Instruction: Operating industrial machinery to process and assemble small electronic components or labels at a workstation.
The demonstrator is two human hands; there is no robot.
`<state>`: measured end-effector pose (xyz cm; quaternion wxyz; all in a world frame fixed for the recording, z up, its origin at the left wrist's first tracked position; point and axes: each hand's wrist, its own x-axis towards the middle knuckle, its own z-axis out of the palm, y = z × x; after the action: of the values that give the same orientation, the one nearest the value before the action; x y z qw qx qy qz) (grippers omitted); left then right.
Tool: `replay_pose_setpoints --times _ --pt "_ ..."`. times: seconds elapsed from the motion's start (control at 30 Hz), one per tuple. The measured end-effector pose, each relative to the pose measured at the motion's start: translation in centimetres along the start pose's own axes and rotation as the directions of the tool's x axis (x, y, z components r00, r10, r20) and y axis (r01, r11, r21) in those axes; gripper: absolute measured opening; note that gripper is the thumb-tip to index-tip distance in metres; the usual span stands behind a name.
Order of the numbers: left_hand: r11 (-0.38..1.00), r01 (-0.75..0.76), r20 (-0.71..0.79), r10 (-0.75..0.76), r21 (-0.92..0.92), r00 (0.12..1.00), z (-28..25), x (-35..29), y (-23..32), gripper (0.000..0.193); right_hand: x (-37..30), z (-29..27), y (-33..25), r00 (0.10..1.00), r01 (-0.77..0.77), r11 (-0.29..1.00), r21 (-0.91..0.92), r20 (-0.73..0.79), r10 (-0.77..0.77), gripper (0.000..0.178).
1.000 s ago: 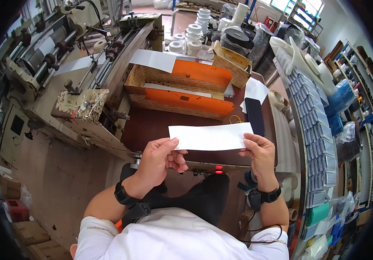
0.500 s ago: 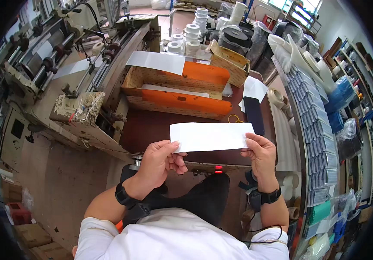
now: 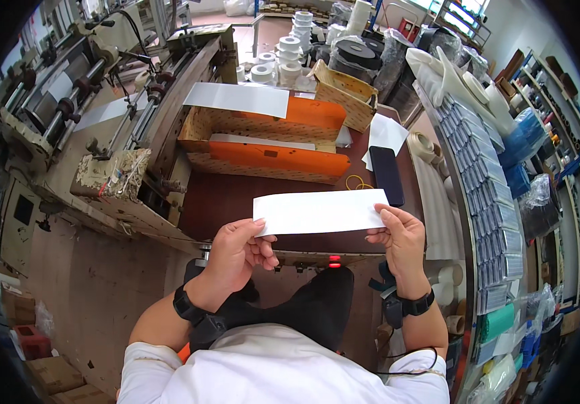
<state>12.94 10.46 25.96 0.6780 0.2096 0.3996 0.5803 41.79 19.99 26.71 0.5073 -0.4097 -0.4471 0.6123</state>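
A long white strip of paper (image 3: 320, 212) is stretched level between my hands, above the near edge of the brown table (image 3: 229, 202). My left hand (image 3: 243, 250) pinches its lower left corner between thumb and fingers. At the other end, my right hand (image 3: 400, 236) grips the right edge, thumb on top. Beyond the strip lies an orange and tan cardboard box (image 3: 283, 160), open at the top, with white paper inside. A white sheet (image 3: 236, 99) rests across the box's far left part. The underside of the strip is hidden.
A dark phone (image 3: 387, 176) and a yellow rubber band (image 3: 356, 182) lie right of the box. A roller machine (image 3: 162, 87) borders the table's left. Stacked plastic-wrapped packs (image 3: 482, 202) line the right side. White rolls (image 3: 288, 57) and another cardboard box (image 3: 347, 94) stand behind.
The view has shifted slightly, so the table and its things appear a little further left. Both hands keep hold of the paper strip in nearly the same pose.
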Motion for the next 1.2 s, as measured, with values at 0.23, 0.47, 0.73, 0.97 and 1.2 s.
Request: replay_pose_setpoints --times 0.23,0.47,0.73,0.97,1.2 --pt "0.999 -0.017 0.015 0.017 -0.036 1.000 -0.5 0.1 -0.2 0.029 -0.1 0.1 -0.2 1.000 0.001 1.000 0.008 0.019 -0.001 0.027" --pt "1.000 -0.003 -0.030 0.003 -0.015 1.000 -0.7 0.1 -0.2 0.029 -0.3 0.5 -0.3 1.000 0.015 1.000 0.006 0.026 -0.015 0.027" --pt "1.000 -0.007 -0.070 0.006 -0.009 0.997 -0.9 0.2 -0.3 0.028 -0.7 0.7 -0.7 0.999 0.019 1.000 0.001 0.038 -0.019 0.028" --pt "0.999 -0.012 -0.038 0.011 -0.041 0.999 -1.3 0.6 -0.6 0.028 -0.9 0.9 -0.9 0.999 0.035 0.999 0.004 0.038 -0.036 0.029" --pt "1.000 0.013 -0.121 -0.014 -0.012 0.993 -1.2 0.8 -0.6 0.028 -0.9 0.9 -0.9 0.998 0.028 0.999 0.024 0.051 -0.030 0.029"
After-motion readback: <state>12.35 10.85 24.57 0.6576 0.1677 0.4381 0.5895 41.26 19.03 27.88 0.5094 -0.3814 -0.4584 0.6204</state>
